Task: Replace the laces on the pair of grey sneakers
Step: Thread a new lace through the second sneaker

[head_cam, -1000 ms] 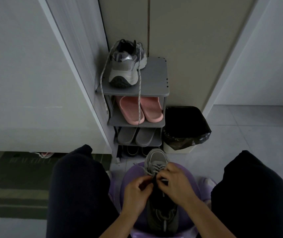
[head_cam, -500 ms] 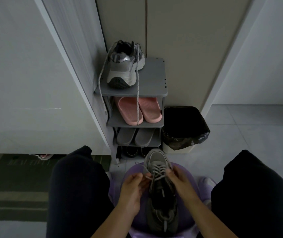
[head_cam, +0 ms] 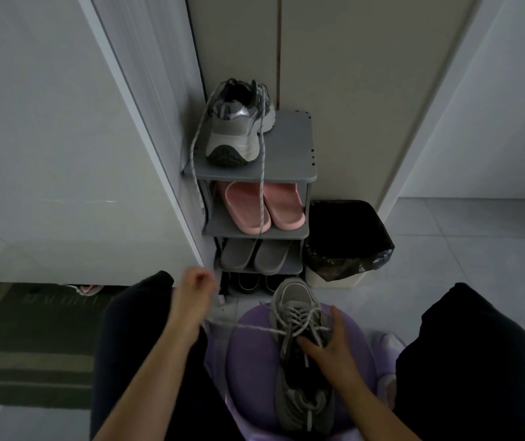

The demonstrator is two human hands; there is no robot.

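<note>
The left hand pinches the lace taut while the right hand presses spread fingers on the grey sneaker; a hard tug may drag it off the purple stool.

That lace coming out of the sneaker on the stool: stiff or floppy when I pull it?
Likely floppy: the lace looks straight only where the left hand pulls it, and the other lace dangles limp off the rack. It probably drags in the eyelets: the right hand presses on the sneaker against the tug.
</note>
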